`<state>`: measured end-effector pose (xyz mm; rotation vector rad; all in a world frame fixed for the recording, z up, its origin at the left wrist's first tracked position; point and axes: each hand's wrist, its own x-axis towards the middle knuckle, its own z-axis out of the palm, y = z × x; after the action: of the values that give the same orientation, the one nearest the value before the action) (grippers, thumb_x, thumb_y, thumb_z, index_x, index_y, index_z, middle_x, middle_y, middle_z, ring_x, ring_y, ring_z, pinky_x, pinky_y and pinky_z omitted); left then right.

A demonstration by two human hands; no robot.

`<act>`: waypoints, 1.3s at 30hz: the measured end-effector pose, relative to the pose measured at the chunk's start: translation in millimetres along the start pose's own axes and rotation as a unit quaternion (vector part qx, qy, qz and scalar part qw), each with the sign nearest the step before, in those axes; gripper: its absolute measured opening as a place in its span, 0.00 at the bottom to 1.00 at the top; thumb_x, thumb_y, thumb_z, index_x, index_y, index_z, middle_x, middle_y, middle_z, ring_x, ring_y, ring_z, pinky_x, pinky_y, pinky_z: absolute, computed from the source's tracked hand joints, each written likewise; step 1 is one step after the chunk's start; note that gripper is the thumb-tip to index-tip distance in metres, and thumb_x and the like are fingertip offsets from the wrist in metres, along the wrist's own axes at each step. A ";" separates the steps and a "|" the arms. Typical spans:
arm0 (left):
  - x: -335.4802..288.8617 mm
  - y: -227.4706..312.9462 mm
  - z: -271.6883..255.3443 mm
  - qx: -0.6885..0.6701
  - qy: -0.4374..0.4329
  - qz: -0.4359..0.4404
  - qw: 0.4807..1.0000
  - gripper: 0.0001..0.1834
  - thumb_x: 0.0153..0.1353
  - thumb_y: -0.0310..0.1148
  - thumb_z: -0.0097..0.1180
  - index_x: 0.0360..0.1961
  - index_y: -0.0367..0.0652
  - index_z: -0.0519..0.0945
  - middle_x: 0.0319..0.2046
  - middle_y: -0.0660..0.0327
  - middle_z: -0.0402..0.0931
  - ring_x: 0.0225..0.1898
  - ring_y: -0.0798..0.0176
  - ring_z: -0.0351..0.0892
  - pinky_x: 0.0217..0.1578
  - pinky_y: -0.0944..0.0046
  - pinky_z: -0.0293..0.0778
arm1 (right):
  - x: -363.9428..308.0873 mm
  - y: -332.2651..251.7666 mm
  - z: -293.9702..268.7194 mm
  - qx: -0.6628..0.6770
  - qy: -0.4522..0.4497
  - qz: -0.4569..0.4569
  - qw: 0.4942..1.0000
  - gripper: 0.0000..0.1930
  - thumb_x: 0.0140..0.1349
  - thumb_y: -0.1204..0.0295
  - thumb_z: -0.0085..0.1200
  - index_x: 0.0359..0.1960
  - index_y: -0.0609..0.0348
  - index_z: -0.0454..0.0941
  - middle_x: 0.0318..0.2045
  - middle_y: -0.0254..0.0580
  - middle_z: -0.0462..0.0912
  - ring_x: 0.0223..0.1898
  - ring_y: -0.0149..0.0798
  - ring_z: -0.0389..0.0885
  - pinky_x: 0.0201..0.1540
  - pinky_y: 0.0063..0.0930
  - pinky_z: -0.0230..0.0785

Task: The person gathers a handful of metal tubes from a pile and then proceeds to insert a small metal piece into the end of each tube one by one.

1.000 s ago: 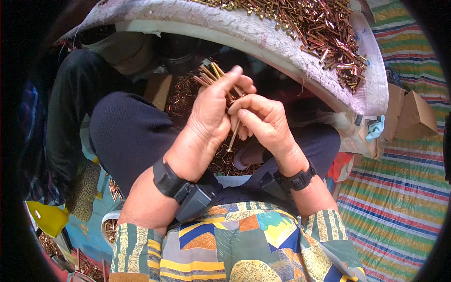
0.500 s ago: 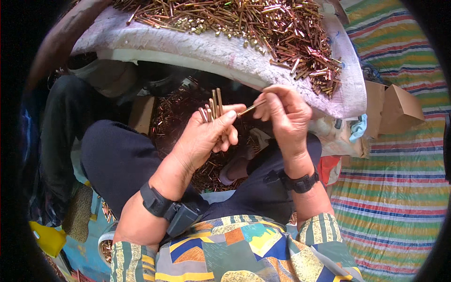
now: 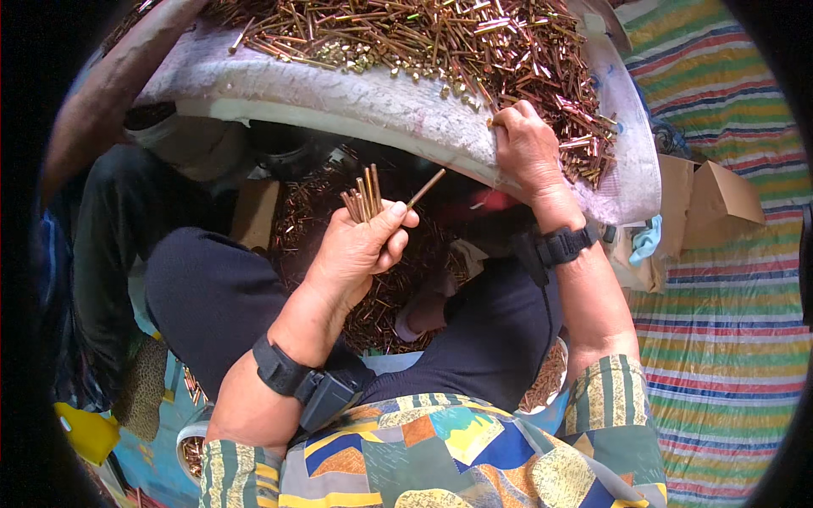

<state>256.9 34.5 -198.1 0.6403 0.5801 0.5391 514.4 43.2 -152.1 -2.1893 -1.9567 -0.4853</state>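
My left hand (image 3: 360, 250) is closed around several thin, brass-coloured metal rods (image 3: 366, 196) that look like bolts. They stick up in a bunch above the fingers. One more rod (image 3: 426, 188) slants out to the right from beside the thumb tip. My right hand (image 3: 527, 148) has its fingers pinched together at the front edge of a large pile of similar rods (image 3: 406, 38). Whatever lies between those fingertips is too small or hidden to name. Small nut-like golden pieces (image 3: 364, 61) lie along the pile's near edge, left of my right hand.
The pile rests on a whitish cloth-covered surface (image 3: 339, 93) with a padded rim. More rods lie below between my legs. Another person's arm (image 3: 118, 93) reaches in at upper left. Cardboard boxes (image 3: 720, 195) and striped sheeting (image 3: 728, 339) are at right; a tub (image 3: 546, 381) stands by my thigh.
My right hand has left the rod beside my left thumb and moved up to the pile's edge. My left hand has dropped slightly left, still gripping its bunch.
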 end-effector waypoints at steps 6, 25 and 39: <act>4.3 0.5 2.2 -0.035 0.007 0.035 0.999 0.09 0.58 0.37 0.53 0.30 0.41 0.75 0.15 0.65 0.70 0.13 0.75 0.64 0.12 0.79 0.55 | -7.3 -8.4 -22.8 0.104 0.143 -0.099 0.979 0.04 0.52 0.75 0.50 0.30 0.57 0.73 0.27 0.40 0.76 0.32 0.45 0.74 0.37 0.34 0.65; -4.9 -0.8 12.5 0.019 0.008 0.072 0.997 0.13 0.60 0.38 0.50 0.35 0.38 0.77 0.16 0.63 0.74 0.12 0.77 0.65 0.10 0.81 0.56 | -28.7 -74.3 -66.8 0.304 -0.109 -0.240 0.915 0.05 0.45 0.80 0.56 0.25 0.60 0.75 0.24 0.39 0.74 0.27 0.42 0.75 0.28 0.29 0.67; -4.2 15.2 -7.1 -0.084 0.074 0.084 0.990 0.09 0.58 0.33 0.53 0.32 0.37 0.77 0.16 0.62 0.73 0.11 0.76 0.63 0.09 0.79 0.55 | 9.7 -102.6 -50.5 0.341 -0.075 -0.273 0.896 0.03 0.47 0.76 0.55 0.22 0.60 0.74 0.20 0.42 0.73 0.24 0.42 0.74 0.27 0.30 0.68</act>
<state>245.1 45.0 -191.1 0.4945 0.6158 0.7900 407.4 48.5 -111.1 -1.2714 -2.3348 0.3024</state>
